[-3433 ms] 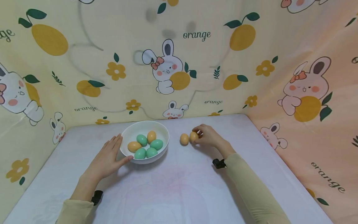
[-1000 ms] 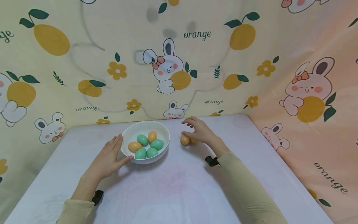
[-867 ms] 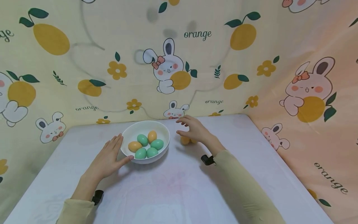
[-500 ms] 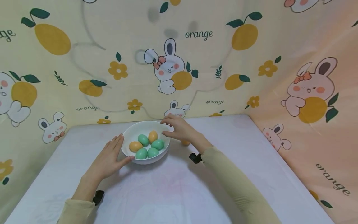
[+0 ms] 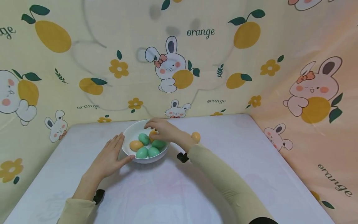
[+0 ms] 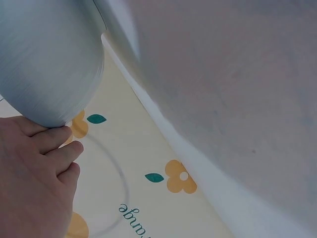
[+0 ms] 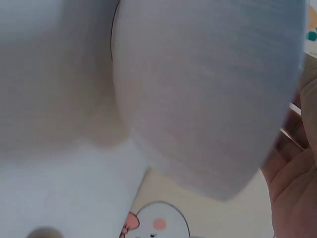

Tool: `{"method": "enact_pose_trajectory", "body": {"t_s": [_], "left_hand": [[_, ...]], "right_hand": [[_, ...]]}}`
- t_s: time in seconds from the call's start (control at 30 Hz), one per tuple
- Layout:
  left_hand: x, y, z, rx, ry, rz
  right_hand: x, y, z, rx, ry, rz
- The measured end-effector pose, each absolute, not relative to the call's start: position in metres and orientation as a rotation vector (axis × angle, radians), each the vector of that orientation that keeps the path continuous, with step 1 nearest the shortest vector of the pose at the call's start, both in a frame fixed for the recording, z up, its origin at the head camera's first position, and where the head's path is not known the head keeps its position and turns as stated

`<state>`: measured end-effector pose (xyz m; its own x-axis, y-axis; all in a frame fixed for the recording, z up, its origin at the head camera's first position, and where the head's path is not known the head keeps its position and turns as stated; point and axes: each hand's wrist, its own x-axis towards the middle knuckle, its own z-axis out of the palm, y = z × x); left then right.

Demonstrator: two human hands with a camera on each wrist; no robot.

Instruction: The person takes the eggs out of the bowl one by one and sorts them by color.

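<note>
A white bowl (image 5: 141, 160) stands on the table with several green eggs (image 5: 142, 152) and two orange-yellow eggs (image 5: 136, 145) in it. My left hand (image 5: 107, 158) rests against the bowl's left side, fingers straight, thumb at the front rim. In the left wrist view, the fingertips of the left hand (image 6: 37, 173) touch the outer wall. My right hand (image 5: 167, 132) reaches over the right rim. Its fingers spread above the rear orange-yellow egg (image 5: 153, 133), which they partly cover; no firm grip shows. In the right wrist view, the bowl (image 7: 208, 99) hides the fingertips.
One orange-yellow egg (image 5: 196, 137) lies on the white table (image 5: 156, 193), right of the bowl, beside my right wrist. A patterned cloth wall (image 5: 126, 43) rises behind the table and at both sides.
My right hand has left the two orange-yellow eggs on the table and moved left, into the bowl. Its forearm now hides one of them. The left hand and the bowl have stayed put.
</note>
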<state>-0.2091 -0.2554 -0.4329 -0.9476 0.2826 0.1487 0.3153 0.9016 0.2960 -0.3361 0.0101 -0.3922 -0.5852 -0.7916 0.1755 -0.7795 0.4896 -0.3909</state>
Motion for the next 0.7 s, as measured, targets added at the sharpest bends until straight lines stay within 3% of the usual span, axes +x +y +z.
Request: {"method": "enact_pose_trajectory", "body": {"t_s": [0.7], "left_hand": [[-0.209,-0.258,-0.433,-0.488,-2.954,-0.489]], "right_hand": [[-0.335,-0.038,-0.405,-1.517,2.587,-0.351]]}}
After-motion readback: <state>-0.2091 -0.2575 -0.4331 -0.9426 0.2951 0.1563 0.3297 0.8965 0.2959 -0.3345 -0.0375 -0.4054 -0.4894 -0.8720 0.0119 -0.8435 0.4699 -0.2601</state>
